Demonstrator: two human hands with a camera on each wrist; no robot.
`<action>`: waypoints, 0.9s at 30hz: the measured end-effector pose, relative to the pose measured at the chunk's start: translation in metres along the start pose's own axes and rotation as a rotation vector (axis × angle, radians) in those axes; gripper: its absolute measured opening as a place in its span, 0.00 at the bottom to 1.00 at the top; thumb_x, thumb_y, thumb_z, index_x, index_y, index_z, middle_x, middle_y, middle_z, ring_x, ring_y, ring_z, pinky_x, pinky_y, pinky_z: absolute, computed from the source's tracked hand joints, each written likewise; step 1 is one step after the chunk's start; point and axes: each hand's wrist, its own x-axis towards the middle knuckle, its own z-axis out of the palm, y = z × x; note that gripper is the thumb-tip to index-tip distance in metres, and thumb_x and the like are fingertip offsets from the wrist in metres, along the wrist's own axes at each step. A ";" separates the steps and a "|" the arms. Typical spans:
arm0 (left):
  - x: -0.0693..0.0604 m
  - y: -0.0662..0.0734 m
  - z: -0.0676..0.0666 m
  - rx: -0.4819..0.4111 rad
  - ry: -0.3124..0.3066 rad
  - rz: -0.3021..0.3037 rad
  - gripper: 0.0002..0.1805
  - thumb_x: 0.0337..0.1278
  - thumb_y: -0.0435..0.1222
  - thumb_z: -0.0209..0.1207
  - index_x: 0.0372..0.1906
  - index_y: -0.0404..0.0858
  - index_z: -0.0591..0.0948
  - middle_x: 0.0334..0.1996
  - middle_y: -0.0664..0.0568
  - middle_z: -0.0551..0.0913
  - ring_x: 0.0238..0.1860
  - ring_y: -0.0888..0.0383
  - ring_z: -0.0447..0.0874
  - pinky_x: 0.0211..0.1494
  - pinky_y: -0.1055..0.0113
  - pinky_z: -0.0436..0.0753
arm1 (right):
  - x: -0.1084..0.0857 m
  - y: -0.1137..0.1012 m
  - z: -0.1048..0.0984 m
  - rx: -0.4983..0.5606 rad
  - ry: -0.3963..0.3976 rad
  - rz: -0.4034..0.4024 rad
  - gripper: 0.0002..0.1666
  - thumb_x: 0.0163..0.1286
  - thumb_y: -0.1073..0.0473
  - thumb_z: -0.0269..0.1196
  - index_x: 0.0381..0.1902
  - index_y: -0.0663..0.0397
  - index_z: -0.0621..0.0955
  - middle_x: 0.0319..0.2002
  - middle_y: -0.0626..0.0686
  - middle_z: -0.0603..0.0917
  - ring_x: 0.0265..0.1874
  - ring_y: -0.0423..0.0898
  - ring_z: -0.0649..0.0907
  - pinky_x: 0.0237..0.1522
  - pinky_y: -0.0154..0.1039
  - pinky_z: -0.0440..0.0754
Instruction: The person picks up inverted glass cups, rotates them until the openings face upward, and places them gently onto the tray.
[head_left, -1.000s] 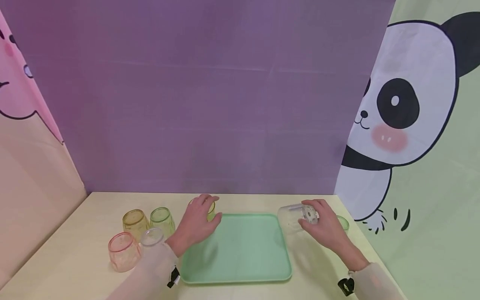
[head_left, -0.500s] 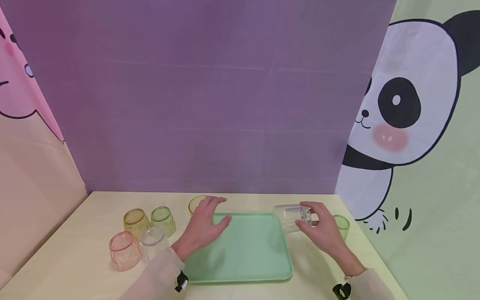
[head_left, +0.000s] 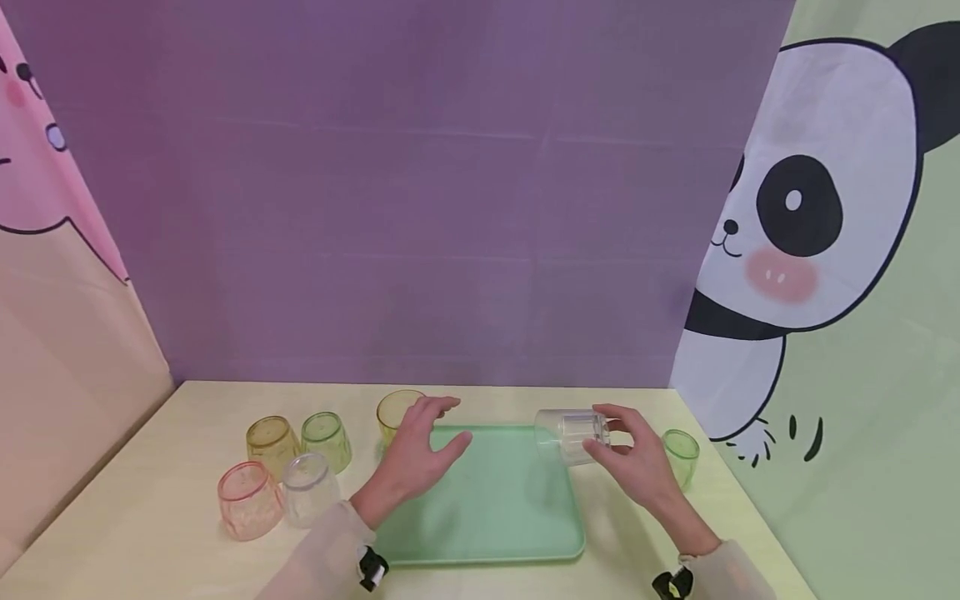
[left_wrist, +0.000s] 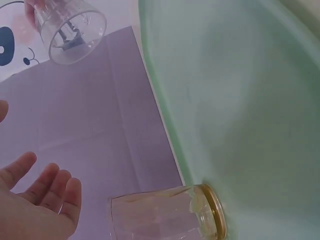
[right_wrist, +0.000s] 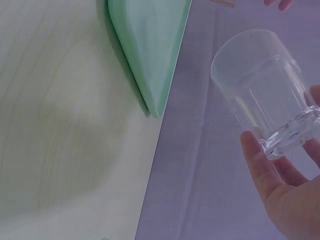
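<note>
My right hand grips a clear drinking glass by its thick base. The glass lies on its side in the air, mouth to the left, over the right edge of a pale green tray. In the right wrist view, thumb and fingers pinch the base of the clear glass. My left hand hangs over the tray's left side, fingers spread and holding nothing. Just behind it stands a yellow glass, partly covered by the hand; the left wrist view shows this yellow glass apart from the fingers.
Left of the tray stand upside-down glasses: amber, green, pink and clear. A green glass stands right of my right hand. A purple backdrop rises behind the table.
My right hand has carried the clear glass leftward to the tray's edge. My left hand has drawn right, away from the yellow glass, which now shows more fully.
</note>
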 end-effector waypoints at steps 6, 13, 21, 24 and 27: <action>-0.003 -0.001 0.004 -0.040 0.005 0.011 0.26 0.63 0.42 0.65 0.63 0.38 0.77 0.54 0.50 0.77 0.54 0.50 0.74 0.57 0.51 0.77 | 0.000 -0.003 0.005 0.056 -0.012 0.018 0.29 0.65 0.60 0.72 0.63 0.55 0.79 0.58 0.56 0.79 0.54 0.54 0.80 0.46 0.33 0.84; -0.007 -0.003 0.009 -0.072 -0.002 0.006 0.26 0.64 0.43 0.65 0.64 0.39 0.77 0.55 0.52 0.77 0.55 0.52 0.74 0.57 0.52 0.77 | -0.003 -0.005 0.013 0.108 -0.015 0.040 0.28 0.64 0.61 0.72 0.62 0.55 0.79 0.58 0.55 0.80 0.53 0.53 0.80 0.46 0.33 0.84; -0.008 0.000 0.009 -0.116 -0.023 -0.003 0.27 0.64 0.44 0.65 0.66 0.39 0.76 0.56 0.52 0.77 0.57 0.50 0.74 0.59 0.50 0.77 | -0.004 -0.007 0.019 0.154 -0.022 0.044 0.28 0.65 0.61 0.72 0.62 0.57 0.79 0.56 0.56 0.81 0.52 0.51 0.80 0.45 0.34 0.84; -0.009 0.001 0.009 -0.132 -0.033 -0.015 0.29 0.63 0.44 0.65 0.67 0.39 0.75 0.57 0.52 0.77 0.58 0.51 0.73 0.60 0.49 0.76 | -0.003 -0.008 0.022 0.171 -0.030 0.042 0.27 0.65 0.62 0.71 0.61 0.58 0.79 0.55 0.57 0.81 0.51 0.51 0.81 0.44 0.34 0.84; -0.009 0.002 0.008 -0.156 -0.045 -0.024 0.30 0.63 0.44 0.65 0.68 0.39 0.74 0.58 0.51 0.76 0.59 0.52 0.72 0.60 0.47 0.76 | -0.003 -0.009 0.024 0.188 -0.039 0.044 0.27 0.65 0.63 0.71 0.61 0.60 0.79 0.54 0.58 0.81 0.51 0.52 0.81 0.43 0.34 0.85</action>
